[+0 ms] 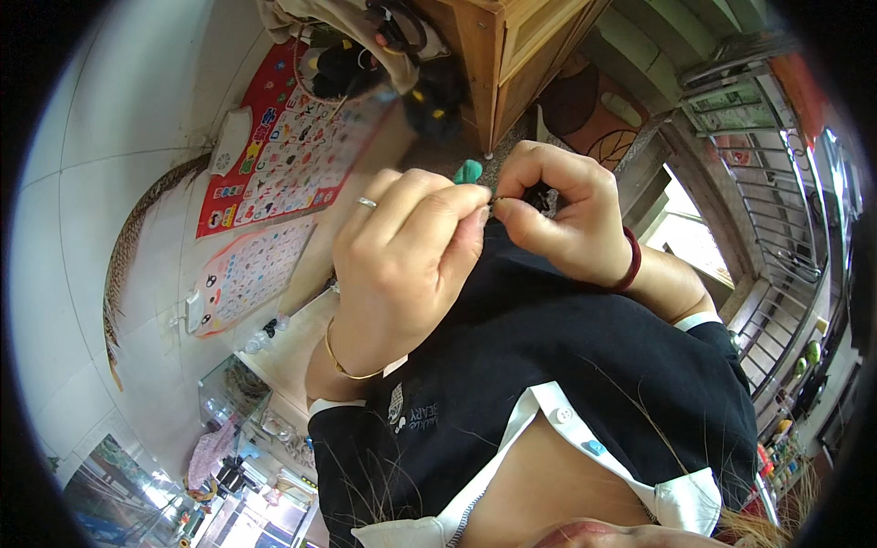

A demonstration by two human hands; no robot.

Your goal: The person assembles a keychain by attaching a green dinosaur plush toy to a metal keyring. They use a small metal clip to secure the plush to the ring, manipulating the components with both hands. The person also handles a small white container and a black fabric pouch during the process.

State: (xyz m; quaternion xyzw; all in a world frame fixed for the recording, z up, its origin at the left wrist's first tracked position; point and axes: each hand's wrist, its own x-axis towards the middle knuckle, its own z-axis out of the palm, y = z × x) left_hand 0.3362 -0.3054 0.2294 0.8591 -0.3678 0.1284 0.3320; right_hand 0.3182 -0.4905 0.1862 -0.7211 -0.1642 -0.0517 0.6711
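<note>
My left hand (404, 240), with a silver ring and a gold bracelet, has its thumb and index fingertip pinched together. Against it, my right hand (562, 212), with a dark red band at the wrist, pinches too. A tiny dark item (494, 200) shows between the two pairs of fingertips; its kind cannot be made out. Just beyond the left fingertips is a small green piece (468, 172), perhaps cloth or yarn. Something black and shiny (545, 197) shows partly behind the right fingers. Both hands are raised in front of a black top with a white collar.
A wooden cabinet (503, 61) stands beyond the hands. On the tiled wall at left hang a red learning poster (288, 151) and a paler one (257, 277). Black plush-like items (431, 103) lie near the cabinet. A metal rack (774, 226) is at right, a glass tank (233, 390) at lower left.
</note>
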